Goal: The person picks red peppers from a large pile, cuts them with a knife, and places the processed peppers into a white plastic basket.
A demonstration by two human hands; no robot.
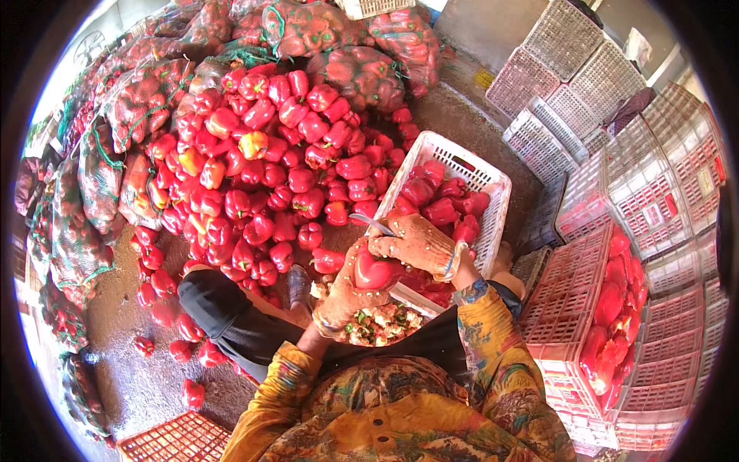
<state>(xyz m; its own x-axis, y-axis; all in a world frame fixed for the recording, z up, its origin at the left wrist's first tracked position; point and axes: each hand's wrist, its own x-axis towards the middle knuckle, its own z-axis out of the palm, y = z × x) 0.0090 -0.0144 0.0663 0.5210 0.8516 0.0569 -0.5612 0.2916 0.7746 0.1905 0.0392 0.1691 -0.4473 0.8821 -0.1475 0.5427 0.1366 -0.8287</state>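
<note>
A red bell pepper [374,270] sits in my left hand [344,297], which wears an orange work glove flecked with seeds. My right hand [417,241], gloved the same way, grips a small knife [369,220] above the pepper. The blade points to the left, and the handle is hidden in the fist. Beneath my hands lie pepper cores and seeds [384,324] with bits of green stem. Just beyond my right hand stands a white plastic crate [497,199] holding red peppers [441,199]; some red pieces show in its near end too.
A large heap of red bell peppers [277,156] covers the floor ahead, with loose ones at left. Full mesh sacks [84,231] line the left and back. Stacked plastic crates [635,179] stand at right, one [563,300] filled with peppers. An orange crate [176,439] lies behind at left.
</note>
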